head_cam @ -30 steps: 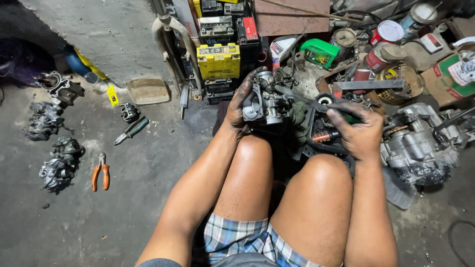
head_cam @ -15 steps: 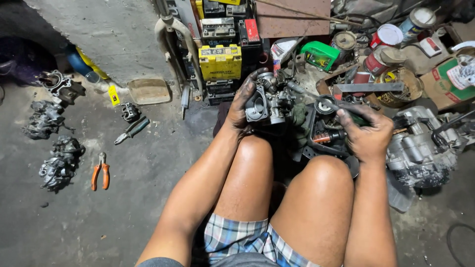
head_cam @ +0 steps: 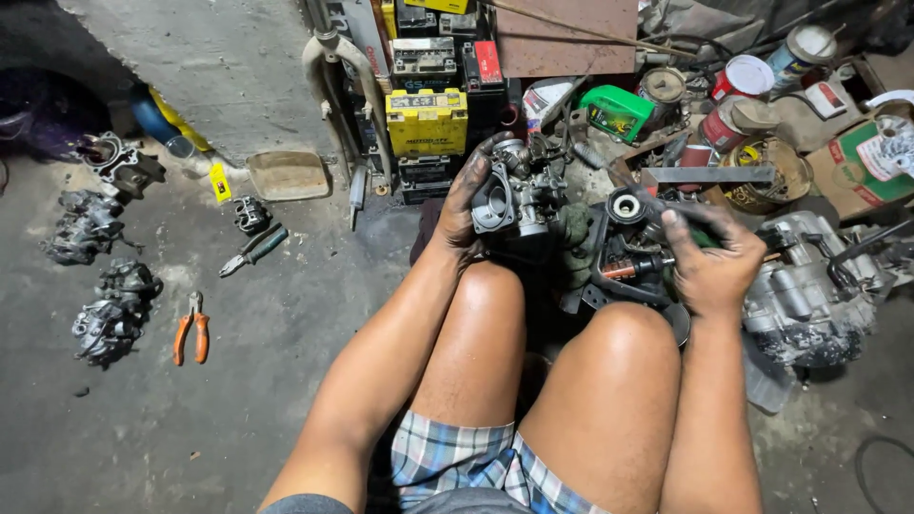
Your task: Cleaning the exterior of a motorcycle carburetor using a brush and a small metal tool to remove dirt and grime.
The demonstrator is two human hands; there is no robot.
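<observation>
A: Head view: where does the grey cast-metal carburettor body [head_cam: 519, 195] lie?

B: Above the left knee, its round bore turned towards the camera. The grimy left hand [head_cam: 466, 205] wraps its left flank, fingers closed around the casting.

A: And the right hand [head_cam: 714, 262]?

B: Well apart to the right, above the right knee, fingers curled around a dark green-handled tool [head_cam: 700, 233]; its tip is hidden among the black engine parts [head_cam: 624, 252]. The carburettor lies to that hand's left; the left hand is the nearer.

A: Surroundings?

B: Orange-handled pliers [head_cam: 190, 328] lie on the concrete floor [head_cam: 238, 400], far left.
</observation>
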